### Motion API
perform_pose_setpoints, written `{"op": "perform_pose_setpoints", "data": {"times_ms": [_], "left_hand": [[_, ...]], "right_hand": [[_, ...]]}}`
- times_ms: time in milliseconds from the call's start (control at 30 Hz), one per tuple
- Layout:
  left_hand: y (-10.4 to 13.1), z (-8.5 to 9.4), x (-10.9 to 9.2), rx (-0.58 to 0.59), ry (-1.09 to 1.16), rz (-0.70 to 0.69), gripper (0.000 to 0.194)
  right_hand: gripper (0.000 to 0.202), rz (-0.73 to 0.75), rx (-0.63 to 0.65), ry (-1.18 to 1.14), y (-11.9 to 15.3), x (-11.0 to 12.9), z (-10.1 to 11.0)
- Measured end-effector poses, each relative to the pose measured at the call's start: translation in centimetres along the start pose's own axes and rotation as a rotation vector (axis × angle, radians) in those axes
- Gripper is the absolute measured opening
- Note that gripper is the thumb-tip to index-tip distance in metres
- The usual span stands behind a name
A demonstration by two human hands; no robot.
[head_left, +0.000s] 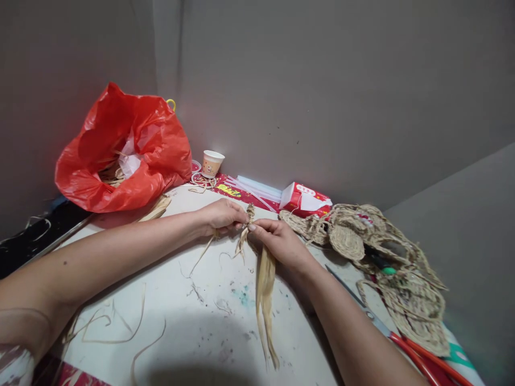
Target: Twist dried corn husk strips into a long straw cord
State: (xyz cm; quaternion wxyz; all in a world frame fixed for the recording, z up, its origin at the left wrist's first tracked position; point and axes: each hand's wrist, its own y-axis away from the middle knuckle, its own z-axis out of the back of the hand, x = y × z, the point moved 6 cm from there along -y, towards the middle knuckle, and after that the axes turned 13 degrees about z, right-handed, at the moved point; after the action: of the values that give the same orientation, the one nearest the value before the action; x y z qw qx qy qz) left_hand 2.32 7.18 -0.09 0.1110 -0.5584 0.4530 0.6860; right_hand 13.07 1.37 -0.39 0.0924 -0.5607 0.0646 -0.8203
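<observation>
Both hands meet over the middle of the white table [201, 327]. My left hand [226, 215] is closed, thumb and fingertips pinching a short braid of dried husk [250, 212]. Thin loose ends hang under its fingers. Close beside it, my right hand [277, 238] pinches the lower part of the same braid. Long pale dried husk strips [266, 300] hang down from beneath my right hand toward me. The fingers partly hide where the strips join the braid.
A red plastic bag [161, 161] holding dried husks stands at the back left. Behind my hands are a paper cup [212, 164] and a red tissue pack [302, 199]. Woven braided pieces [346, 242] pile up at right, near red-handled scissors [406, 348]. Loose fibres [140, 316] lie at left.
</observation>
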Motion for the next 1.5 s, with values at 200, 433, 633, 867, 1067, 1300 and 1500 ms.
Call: {"op": "perform_pose_setpoints", "data": {"times_ms": [200,433,633,867,1067,1300,1500], "left_hand": [[-0.3,-0.4,0.4,-0.02,0.065,-0.014,0.009],[0.0,-1.0,0.7,0.007,0.141,0.027,0.009],[0.5,-1.6,0.6,0.065,0.16,0.046,0.013],[0.2,-1.8,0.6,0.082,0.055,0.009,0.013],[0.4,-1.8,0.4,0.101,0.095,-0.054,0.012],[1.0,-1.7,0.0,0.043,-0.013,-0.082,0.009],[1.5,-2.1,-0.2,0.005,-0.179,-0.173,0.013]], "right_hand": [[0.021,0.069,-0.064,0.221,0.3,0.1,0.5],[0.028,0.005,-0.056,0.12,0.2,0.0,-0.1],[0.028,-0.124,-0.038,-0.127,0.6,-0.2,-1.1],[0.029,-0.179,0.027,-0.365,1.0,0.1,-1.6],[0.029,-0.19,0.068,-0.508,1.0,0.1,-1.6],[0.027,-0.208,0.059,-0.592,1.0,0.3,-1.6],[0.033,-0.233,-0.079,-0.572,0.9,-0.2,-1.7]]}}
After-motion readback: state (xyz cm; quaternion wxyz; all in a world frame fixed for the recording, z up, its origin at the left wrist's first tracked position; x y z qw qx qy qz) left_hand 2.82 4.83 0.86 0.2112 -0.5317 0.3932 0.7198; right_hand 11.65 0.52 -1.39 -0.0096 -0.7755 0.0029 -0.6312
